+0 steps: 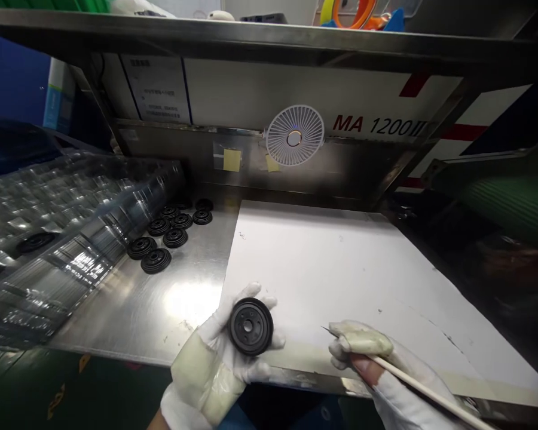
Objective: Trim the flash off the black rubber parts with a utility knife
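Note:
My left hand point(215, 358), in a white glove, is closed around a round black ribbed part point(250, 326) and holds it face up near the front edge of the bench. My right hand point(376, 364), also gloved, pinches a thin white-handled tool point(425, 391) whose fine tip point(326, 328) points left toward the part, a short gap away. Both hands hover over the near edge of a white sheet point(341, 269) lying on the steel bench point(179, 298).
Several more black round parts point(168, 236) lie in a loose group on the steel at the left. Stacked clear plastic trays point(49, 239) fill the far left, some pockets holding black parts. A small white fan point(295, 135) stands at the back wall under a metal shelf point(251, 36).

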{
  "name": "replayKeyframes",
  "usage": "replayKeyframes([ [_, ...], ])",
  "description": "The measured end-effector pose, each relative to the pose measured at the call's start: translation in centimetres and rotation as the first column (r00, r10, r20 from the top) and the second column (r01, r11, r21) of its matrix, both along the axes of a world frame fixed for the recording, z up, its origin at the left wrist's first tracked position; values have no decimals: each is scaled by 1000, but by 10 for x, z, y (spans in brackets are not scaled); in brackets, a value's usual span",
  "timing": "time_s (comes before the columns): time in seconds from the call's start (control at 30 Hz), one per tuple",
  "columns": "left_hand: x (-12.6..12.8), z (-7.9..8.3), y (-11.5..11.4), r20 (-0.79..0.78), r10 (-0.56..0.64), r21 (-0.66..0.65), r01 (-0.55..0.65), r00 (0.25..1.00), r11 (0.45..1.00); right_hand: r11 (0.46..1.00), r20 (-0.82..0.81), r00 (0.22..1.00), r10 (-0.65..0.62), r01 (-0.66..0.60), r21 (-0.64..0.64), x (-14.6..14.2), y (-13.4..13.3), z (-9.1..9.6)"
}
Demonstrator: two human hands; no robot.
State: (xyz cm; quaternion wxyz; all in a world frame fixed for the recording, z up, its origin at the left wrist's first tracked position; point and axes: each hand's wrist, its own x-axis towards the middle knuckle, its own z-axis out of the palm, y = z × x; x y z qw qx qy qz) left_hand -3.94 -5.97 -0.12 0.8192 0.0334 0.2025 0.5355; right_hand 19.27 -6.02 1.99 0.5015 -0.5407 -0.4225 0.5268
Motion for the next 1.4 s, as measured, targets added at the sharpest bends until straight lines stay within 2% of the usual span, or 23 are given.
replayKeyframes([
  [0.13, 6, -3, -1, -23, -119, -28, 118, 993, 993, 989, -137, 985, 109, -122, -87, -13, 7, 17],
  [0.2, 8, 0, -6, -24, -107, 12, 107, 994, 994, 973, -153, 972, 179, -198, -118, -19, 10, 21],
  [0.3, 11, 8, -13, -53, -131, 53, 134, 990, 990, 945, -216, 933, 287, -313, -97, -27, 12, 23],
  [0.4, 15, 14, -17, -107, -170, 17, 173, 980, 985, 908, -277, 889, 365, -406, -106, -36, 12, 25],
  [0.47, 19, 16, -17, -125, -188, 0, 190, 974, 982, 888, -241, 881, 408, -444, -118, -43, 10, 26],
  [0.57, 24, 18, -17, -124, -258, -3, 260, 958, 966, 892, -108, 909, 403, -416, -177, -50, 5, 26],
  [0.67, 24, 18, -18, -107, -251, -14, 251, 962, 968, 904, -50, 933, 355, -357, -237, -53, 1, 23],
  [1.07, 24, 8, -25, -119, -288, -14, 288, 950, 958, 879, -110, 938, 329, -347, -327, -60, -3, 30],
  [1.23, 24, 1, -24, -52, -316, -11, 316, 947, 949, 864, -91, 952, 292, -303, -403, -59, -3, 31],
  [1.4, 23, -5, -25, -28, -311, -30, 311, 950, 950, 862, -87, 944, 318, -326, -389, -58, -2, 26],
])
